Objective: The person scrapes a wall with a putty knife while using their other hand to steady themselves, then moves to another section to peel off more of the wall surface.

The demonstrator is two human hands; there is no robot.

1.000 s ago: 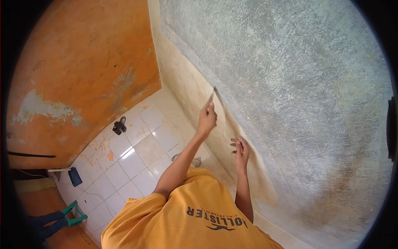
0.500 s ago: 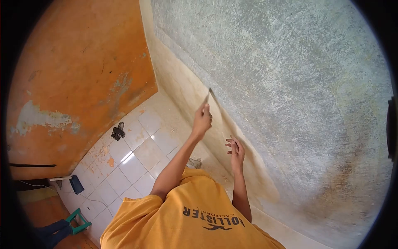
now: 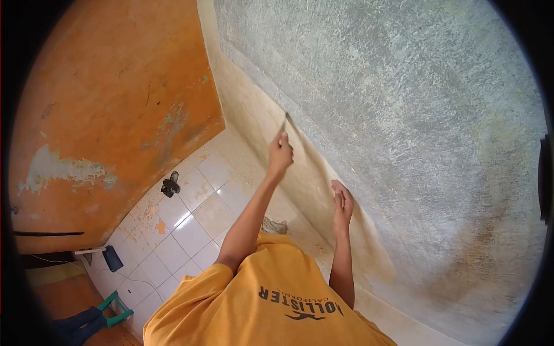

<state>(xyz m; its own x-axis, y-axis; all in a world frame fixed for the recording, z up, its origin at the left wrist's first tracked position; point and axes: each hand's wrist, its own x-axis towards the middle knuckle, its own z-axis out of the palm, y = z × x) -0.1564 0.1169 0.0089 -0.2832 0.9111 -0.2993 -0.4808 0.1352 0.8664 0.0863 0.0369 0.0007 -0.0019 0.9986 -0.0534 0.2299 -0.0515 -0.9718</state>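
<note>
My left hand [image 3: 281, 154] is closed around a thin scraper [image 3: 285, 122], its blade tip at the border between the rough grey wall [image 3: 392, 115] and a cream paint layer [image 3: 254, 106]. Below that border, the layer's upper edge stands away from the wall, with a dark shadow behind it. Lower and to the right, my right hand [image 3: 343, 205] is at this loose edge, fingers together and bent over it. What its fingertips pinch is partly hidden.
An orange wall [image 3: 115, 86] with peeled patches meets the scraped wall at the left. Paint flakes [image 3: 161, 227] and a dark object [image 3: 171, 184] lie on the tiled floor [image 3: 190, 236]. A dark blue dustpan-like object [image 3: 113, 259] and a green stool [image 3: 118, 311] are at lower left.
My left hand and the scraper have shifted slightly up along the border. My right hand has moved up and right to the loose edge, its spread fingers now drawn together.
</note>
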